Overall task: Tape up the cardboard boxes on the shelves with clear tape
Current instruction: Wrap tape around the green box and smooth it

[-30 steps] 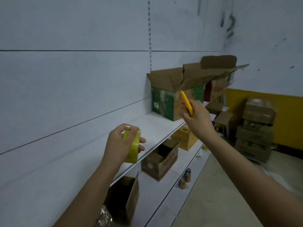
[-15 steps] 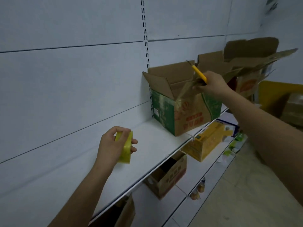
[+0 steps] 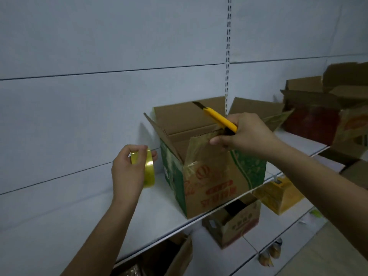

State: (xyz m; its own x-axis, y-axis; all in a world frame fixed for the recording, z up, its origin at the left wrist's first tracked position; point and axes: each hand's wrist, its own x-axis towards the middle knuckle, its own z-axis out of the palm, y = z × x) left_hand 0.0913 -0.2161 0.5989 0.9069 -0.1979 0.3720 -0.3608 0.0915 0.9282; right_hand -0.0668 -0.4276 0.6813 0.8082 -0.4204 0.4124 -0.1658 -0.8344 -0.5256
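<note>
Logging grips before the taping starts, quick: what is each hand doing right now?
Left hand: grips the tape roll.
Right hand: holds the yellow box cutter, fingers on the box flap.

A white shelf [image 3: 151, 214] carries an open green-and-brown cardboard box [image 3: 215, 182] at its front edge, and farther right a red-sided open box [image 3: 310, 120]. The lower shelf [image 3: 247, 253] holds a small printed carton [image 3: 235, 224] and a yellow box [image 3: 278, 198]
</note>
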